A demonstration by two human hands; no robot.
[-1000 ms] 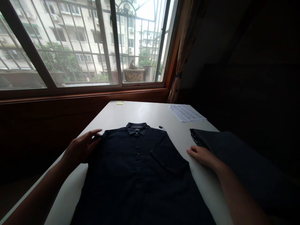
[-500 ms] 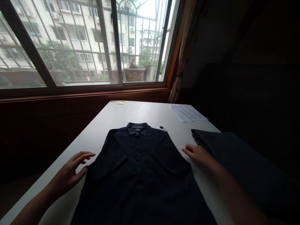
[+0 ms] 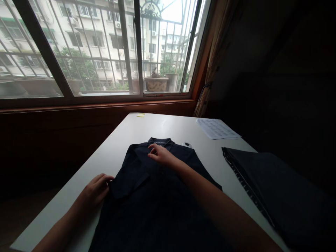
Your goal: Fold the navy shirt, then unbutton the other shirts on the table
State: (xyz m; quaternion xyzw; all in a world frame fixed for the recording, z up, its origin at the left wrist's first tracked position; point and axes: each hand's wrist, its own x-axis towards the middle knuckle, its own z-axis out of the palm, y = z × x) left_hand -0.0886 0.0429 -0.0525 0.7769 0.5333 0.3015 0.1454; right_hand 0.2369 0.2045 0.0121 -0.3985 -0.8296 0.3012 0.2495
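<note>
A dark navy short-sleeved shirt (image 3: 157,203) lies front up on the white table, its collar (image 3: 168,141) toward the window. At the shirt's left edge, by the sleeve, my left hand (image 3: 97,189) has its fingers bent and drawn together on the cloth; its thumb is partly hidden. My right hand (image 3: 161,155) is over the upper front, just below the collar. Its fingers are loosely curled and apart, with nothing seen between them. The right forearm crosses the shirt and covers part of its right sleeve.
On the right of the white table (image 3: 110,140) lies a folded dark cloth (image 3: 273,185). Printed sheets (image 3: 217,128) rest at the far right, and a yellow note (image 3: 140,114) at the far edge. A small white roll (image 3: 187,144) sits beside the shirt's shoulder.
My right hand has moved left from beside the shirt to over its front near the collar. The left hand's fingers have closed in at the shirt's edge. The view has shifted slightly left.
</note>
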